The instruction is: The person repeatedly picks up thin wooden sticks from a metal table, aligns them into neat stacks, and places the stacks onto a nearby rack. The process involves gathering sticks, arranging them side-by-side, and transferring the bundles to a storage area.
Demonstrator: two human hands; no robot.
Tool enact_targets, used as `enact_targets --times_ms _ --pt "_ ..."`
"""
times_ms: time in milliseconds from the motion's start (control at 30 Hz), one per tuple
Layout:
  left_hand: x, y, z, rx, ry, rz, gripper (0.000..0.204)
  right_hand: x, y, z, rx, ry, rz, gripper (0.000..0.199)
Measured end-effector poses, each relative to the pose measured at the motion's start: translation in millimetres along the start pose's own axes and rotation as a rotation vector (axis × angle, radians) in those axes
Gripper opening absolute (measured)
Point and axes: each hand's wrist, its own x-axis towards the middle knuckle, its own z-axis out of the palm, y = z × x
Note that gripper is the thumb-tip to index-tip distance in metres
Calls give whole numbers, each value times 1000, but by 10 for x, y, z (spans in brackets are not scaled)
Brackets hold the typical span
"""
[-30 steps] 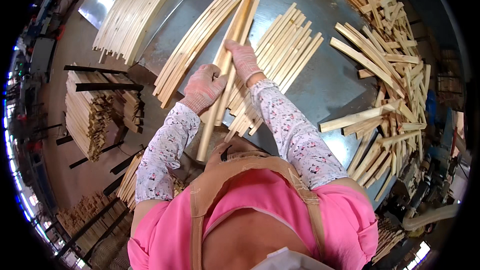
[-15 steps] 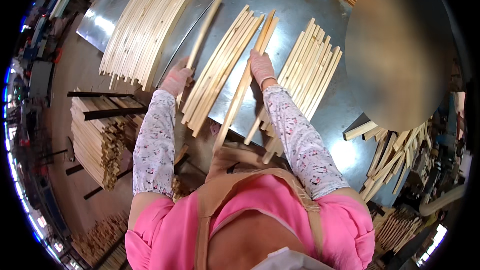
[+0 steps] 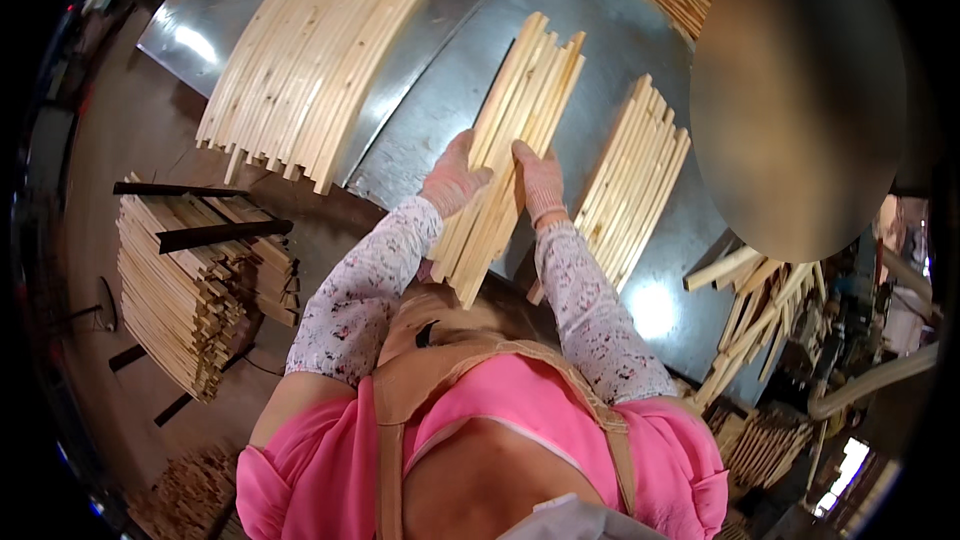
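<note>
While both gloved hands square up a bundle of wooden slats (image 3: 505,155), gathering is the step in hand.
Left hand (image 3: 452,178) and right hand (image 3: 541,180) each keep a closed grip on its sides; next, laying it flat on the counter (image 3: 640,70) needs even ends.

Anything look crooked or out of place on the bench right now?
Mostly tidy. The slat bundle between the left hand and right hand has uneven ends. Loose offcuts lie jumbled at the metal table's right edge.

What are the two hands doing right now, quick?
Left hand: closed on the left side of the bundle of wooden slats.
Right hand: closed on the right side of the same bundle, gripping it over the metal table.
</note>
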Motion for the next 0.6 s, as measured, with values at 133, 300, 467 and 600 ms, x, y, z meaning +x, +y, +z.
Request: enact_targets --times_ms 133,300,467,600 --pt "-35 686 -458 37 147 278 91 -177 -726 223 -118 14 -397 54" --pt "-27 1474 -855 -239 269 545 85 -460 -1804 436 191 -175 -767 54" --pt "-277 662 -896 -112 236 497 82 -168 -745 489 -544 -19 -774 75" --pt "-515 481 -1211 -232 490 487 87 -590 -1119 1174 -394 -262 -693 67"
